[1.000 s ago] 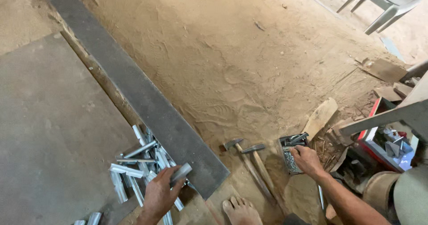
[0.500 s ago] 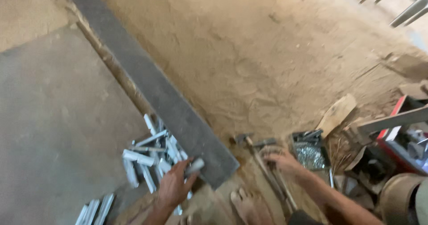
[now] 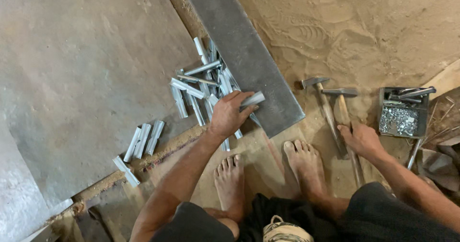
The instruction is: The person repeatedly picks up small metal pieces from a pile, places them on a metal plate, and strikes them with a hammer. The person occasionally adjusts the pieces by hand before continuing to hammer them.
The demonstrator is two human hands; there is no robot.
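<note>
On the sandy floor, squatting barefoot, the person has the left hand [image 3: 229,115] closed around one short metal tube piece [image 3: 252,99], fingers wrapped on it, its free end poking out over the edge of the long grey steel plate [image 3: 244,50]. The rest of the tube pile [image 3: 201,86] lies just beside that plate on its left, w/ a few strays [image 3: 143,139] further off on the big metal sheet [image 3: 81,79].

Right hand [image 3: 360,139] rests on the wooden handle of a hammer [image 3: 346,122], fingers curled loosely over it; can't tell if it's a proper grip yet or just touching. Second hammer [image 3: 322,103] lies right next to it, heads both pointing away from the feet.

Imo this looks like the pick-up stage: one piece in hand, tool being grabbed. The tube would need to sit flat on the plate, and the hammer hand needs a firm hold further down the handle, bc a round piece can roll or skip when struck.

Containers: only one, a small open metal tray [image 3: 403,111] to the right of the hammers. It holds a heap of small shiny bits, prob screws or rivets, too tiny to tell, plus a couple of longer tool-like pieces lying across the top edge.
</note>
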